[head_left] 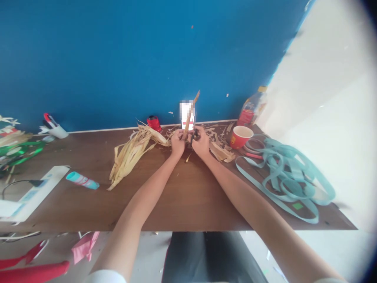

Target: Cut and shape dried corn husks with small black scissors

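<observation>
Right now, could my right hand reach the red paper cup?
Probably yes: only loose dry corn husk scraps lie low on the wooden table between the right hand and the red paper cup.

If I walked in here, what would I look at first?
The big blue wall at the back would grab you first, then the tangle of pale teal ribbon on the right of the brown table. In the middle, the left hand grips a thin wooden stick, and the right hand pinches a small black thing beside it. A heap of dry husks lies just left of them.
</observation>
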Available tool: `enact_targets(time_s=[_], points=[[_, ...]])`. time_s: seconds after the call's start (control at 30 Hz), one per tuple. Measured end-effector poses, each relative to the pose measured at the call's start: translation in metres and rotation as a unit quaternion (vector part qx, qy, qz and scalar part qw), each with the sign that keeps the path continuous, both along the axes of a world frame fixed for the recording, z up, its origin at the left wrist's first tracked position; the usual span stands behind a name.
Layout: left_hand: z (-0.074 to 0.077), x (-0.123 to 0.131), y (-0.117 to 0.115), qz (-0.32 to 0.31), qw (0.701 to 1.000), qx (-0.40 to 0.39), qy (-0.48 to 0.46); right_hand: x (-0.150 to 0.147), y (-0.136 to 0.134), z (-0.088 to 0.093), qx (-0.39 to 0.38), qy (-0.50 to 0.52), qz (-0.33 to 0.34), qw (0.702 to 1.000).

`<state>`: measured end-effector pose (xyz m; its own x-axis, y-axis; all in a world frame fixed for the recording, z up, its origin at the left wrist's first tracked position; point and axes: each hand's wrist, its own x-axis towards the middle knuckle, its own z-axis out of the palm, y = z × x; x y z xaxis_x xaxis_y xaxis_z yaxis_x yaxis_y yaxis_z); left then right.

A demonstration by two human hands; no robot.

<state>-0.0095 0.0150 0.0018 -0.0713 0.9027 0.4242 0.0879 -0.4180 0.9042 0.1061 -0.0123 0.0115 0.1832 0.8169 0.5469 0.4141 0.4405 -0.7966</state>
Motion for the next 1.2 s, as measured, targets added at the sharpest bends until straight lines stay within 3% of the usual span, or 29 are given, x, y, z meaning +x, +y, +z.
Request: enact_targets(time_s=[0.2,0.43,0.67,1.2], points=[[0.002,-0.001,0.0,0.021,0.998,-0.004,-0.06,0.003,0.003,-0.001,-0.048,-0.042,-0.026,0.998],[-0.002,-0.005,0.004,0.086,0.996,0.001,-0.023,0.001,-0.002,0.004,-0.089,-0.151,-0.046,0.983],[-0.005,-0.005,0.011,0.066,0.996,-0.016,-0.059,0.001,-0.003,0.006,-0.114,-0.181,-0.041,0.976],[-0.005,-0.005,0.011,0.045,0.995,-0.036,-0.081,0.003,0.003,0.0,-0.093,-0.184,-0.022,0.978]])
